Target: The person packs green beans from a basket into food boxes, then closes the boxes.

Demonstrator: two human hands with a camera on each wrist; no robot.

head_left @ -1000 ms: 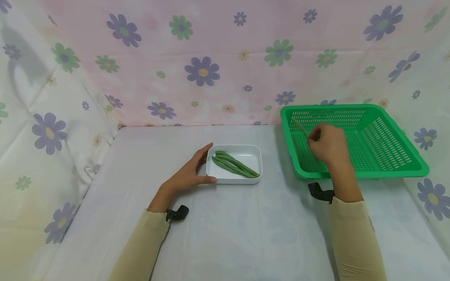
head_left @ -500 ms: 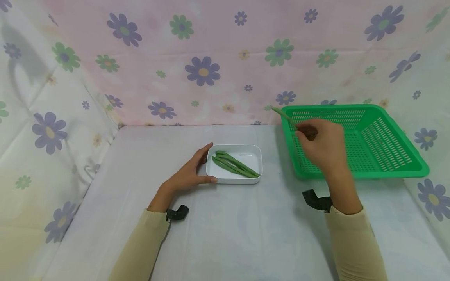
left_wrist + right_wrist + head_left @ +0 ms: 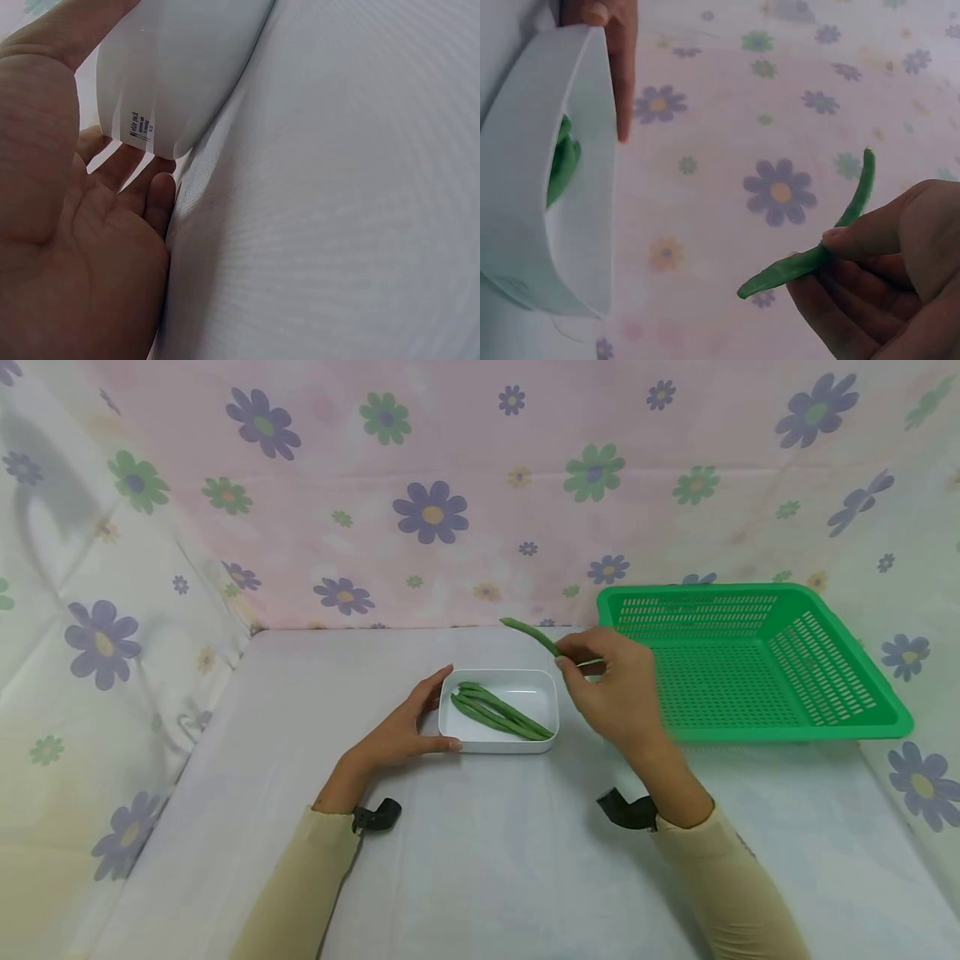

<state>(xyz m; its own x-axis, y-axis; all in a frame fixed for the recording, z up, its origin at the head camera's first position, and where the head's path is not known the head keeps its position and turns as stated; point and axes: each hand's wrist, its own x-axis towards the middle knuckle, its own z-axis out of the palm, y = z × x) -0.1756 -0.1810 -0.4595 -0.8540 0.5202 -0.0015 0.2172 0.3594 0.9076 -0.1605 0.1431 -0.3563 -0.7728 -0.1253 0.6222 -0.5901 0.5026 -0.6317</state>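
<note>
A small white rectangular dish [image 3: 537,690] stands on the cloth-covered table with several green beans [image 3: 498,713] lying slantwise in it. My left hand [image 3: 401,731] holds the dish at its left end, thumb along the near wall and fingers around the far corner. In the left wrist view, fingertips touch the dish's printed end wall [image 3: 139,127]. My right hand [image 3: 618,689] pinches one green bean [image 3: 528,632] between thumb and fingers, above the table just right of the dish. The right wrist view shows this curved bean [image 3: 784,271] sticking out on both sides of the fingertips.
A green slotted plastic basket [image 3: 765,733] stands at the right, behind the right forearm; no beans are visible in its seen part. Flower-printed cloth [image 3: 480,560] hangs behind the table and at both sides. Black cameras are strapped to both wrists.
My right hand has lifted the bean out of the green basket and carried it left toward the white dish. The left hand and the dish have stayed in place.
</note>
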